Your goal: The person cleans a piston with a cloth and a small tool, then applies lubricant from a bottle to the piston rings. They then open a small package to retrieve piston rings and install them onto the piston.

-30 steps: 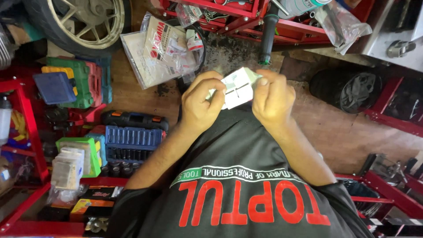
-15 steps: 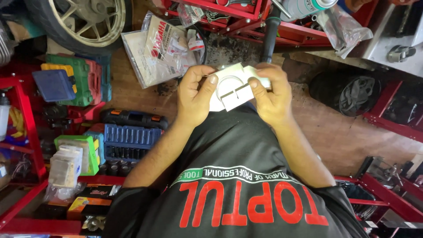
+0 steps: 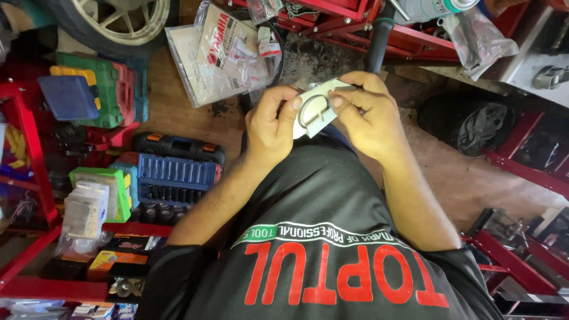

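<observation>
Just above the middle of the frame both hands meet over the person's lap, and between them sits a small white card packet (image 3: 317, 106) with a thin ring-shaped part showing on its face. The left hand (image 3: 269, 127) grips the packet's left edge, thumb pressed on the front and the other fingers curled behind it, so the packet is braced flat toward the camera. The right hand (image 3: 367, 115) closes on the upper right edge, thumb and forefinger pinched together at the top corner; held this way from both sides, the card is steadied and kept taut, as one would to work at its edge or flap. The packet lies across the fingertips of both hands rather than in either palm, tilted a little down to the left, and clear of the black shirt (image 3: 332, 261) below it. Whether the ring is printed, sealed under film or loose on the card is hard to tell at this size. At centre left a blue socket tray (image 3: 175, 175) lies on the floor below a black tool case (image 3: 178, 147), and clear plastic bags of parts (image 3: 222, 50) lie at upper centre left, near a wheel (image 3: 112, 21) in the upper left corner.
</observation>
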